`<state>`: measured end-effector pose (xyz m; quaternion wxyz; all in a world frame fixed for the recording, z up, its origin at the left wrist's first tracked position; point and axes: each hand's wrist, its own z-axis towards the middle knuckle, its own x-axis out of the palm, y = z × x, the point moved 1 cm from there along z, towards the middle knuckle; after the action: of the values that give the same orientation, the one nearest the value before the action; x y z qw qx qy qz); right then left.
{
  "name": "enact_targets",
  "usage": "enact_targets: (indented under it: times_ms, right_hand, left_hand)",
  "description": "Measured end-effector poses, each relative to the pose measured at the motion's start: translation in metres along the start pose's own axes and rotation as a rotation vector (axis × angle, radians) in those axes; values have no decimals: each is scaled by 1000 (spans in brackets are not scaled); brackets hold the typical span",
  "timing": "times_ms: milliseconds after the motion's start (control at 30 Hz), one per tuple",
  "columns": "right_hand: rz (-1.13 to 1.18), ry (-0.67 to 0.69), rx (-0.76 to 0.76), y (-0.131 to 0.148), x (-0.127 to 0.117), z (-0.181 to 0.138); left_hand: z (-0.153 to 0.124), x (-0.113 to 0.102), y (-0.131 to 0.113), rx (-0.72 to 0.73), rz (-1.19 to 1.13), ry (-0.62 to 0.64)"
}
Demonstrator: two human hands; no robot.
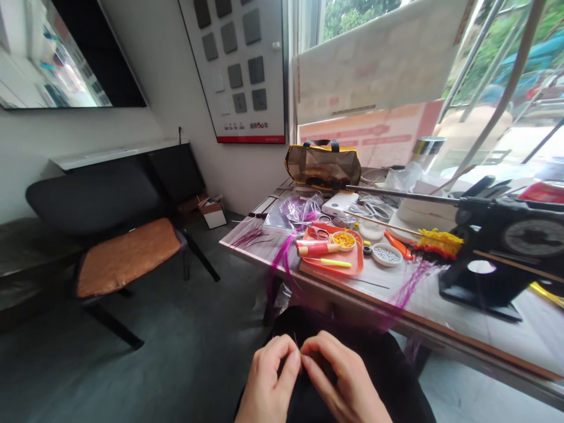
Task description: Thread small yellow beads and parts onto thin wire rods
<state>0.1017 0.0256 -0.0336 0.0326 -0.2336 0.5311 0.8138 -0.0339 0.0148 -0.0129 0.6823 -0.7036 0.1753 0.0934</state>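
Note:
Above my dark-clothed lap, my left hand [272,373] is closed in a pinch of thumb and index finger. Beside it my right hand [341,376] pinches the same way, and the fingertips of both meet. A fine, dark, thread-like end shows just over the fingertips; whatever lies between them is too small to make out. Beyond the hands, on the table, is an orange-red tray [352,267] with scissors [323,234], a small dish of yellow pieces [344,239], a red-and-tan roll [318,249] and a yellow-handled tool [335,262].
Purple fibres [412,285] hang over the table edge. A white bowl of small grey pieces [387,255] and orange-handled pliers [399,244] lie right of the tray. A black machine or stand [506,241] is at right, a mesh bag [324,164] behind, a chair [127,258] at left.

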Motion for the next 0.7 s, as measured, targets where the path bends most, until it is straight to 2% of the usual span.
enact_targets:
  times_ms: [67, 233, 367, 500, 567, 700]
  right_hand:
    - [-20, -24, -13, 2, 1, 0]
    - [79, -22, 32, 5, 0, 1]
    - [230, 57, 108, 4, -3, 1]
    - [224, 55, 97, -1, -4, 0]
    - [198, 58, 74, -3, -3, 0]
    - [135, 60, 18, -1, -2, 1]
  left_hand:
    - [-2, 5, 4, 30, -107, -47]
    - [-3, 12, 12, -39, -403, -29]
    - [1, 11, 15, -114, -573, 41]
    - [2, 9, 17, -187, -734, 85]
    - [2, 8, 17, -211, -722, 106]
    - [2, 2, 15, -240, -506, 36]
